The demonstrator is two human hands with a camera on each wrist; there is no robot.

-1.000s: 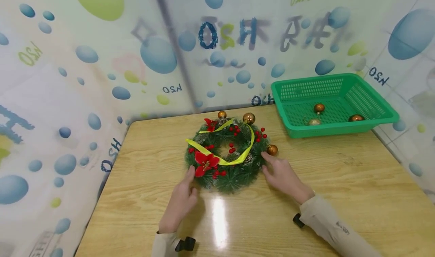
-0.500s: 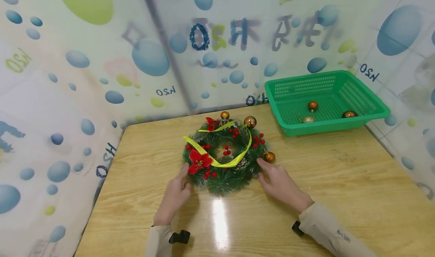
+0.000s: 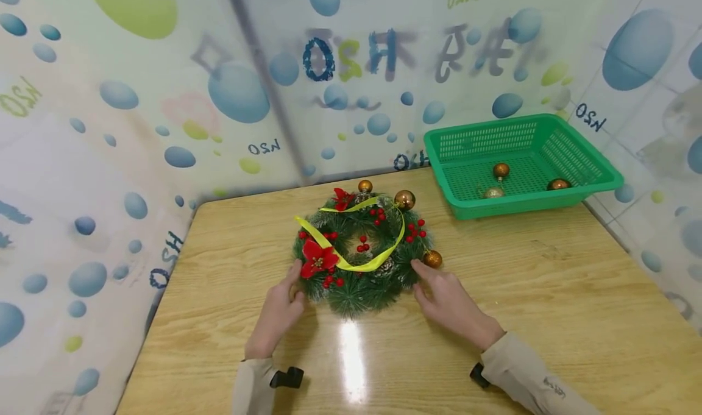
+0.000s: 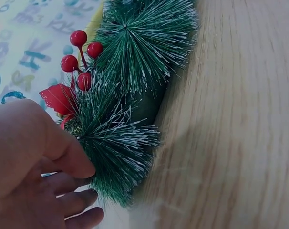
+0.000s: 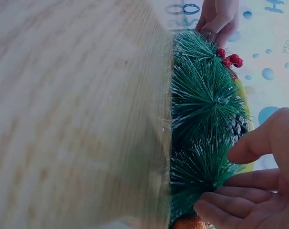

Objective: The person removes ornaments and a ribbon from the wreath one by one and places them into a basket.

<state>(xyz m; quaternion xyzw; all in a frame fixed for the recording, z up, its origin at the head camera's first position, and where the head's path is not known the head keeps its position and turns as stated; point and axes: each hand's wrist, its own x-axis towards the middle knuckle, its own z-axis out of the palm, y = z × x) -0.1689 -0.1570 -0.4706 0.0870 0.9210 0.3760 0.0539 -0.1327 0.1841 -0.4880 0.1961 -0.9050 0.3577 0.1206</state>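
Note:
A round green Christmas wreath (image 3: pixel 351 296) lies on the wooden table, carrying red poinsettias (image 3: pixel 319 258), red berries, pine cones and copper baubles (image 3: pixel 404 199). A loose yellow ribbon (image 3: pixel 358 269) loops over its top. My left hand (image 3: pixel 276 311) holds its left front edge, fingertips in the needles below the poinsettia. At the right front edge my right hand (image 3: pixel 452 302) grips with thumb and fingers, close to a glittery orange bauble (image 3: pixel 432 258). In the left wrist view, the left hand's fingertips (image 4: pixel 87 171) press against the frosted needles. The needles partly hide the right fingertips.
A green plastic basket (image 3: pixel 526 206) stands at the back right of the table (image 3: pixel 548 293), with 3 baubles (image 3: pixel 501 170) inside. A curtain (image 3: pixel 351 13) with blue and green dots hangs behind and at the left, close to the table's edges.
Both hands have turned the wreath slightly clockwise: its right bauble has come nearer and the back bauble has gone right. The head view has shifted a little, moving the basket left in frame.

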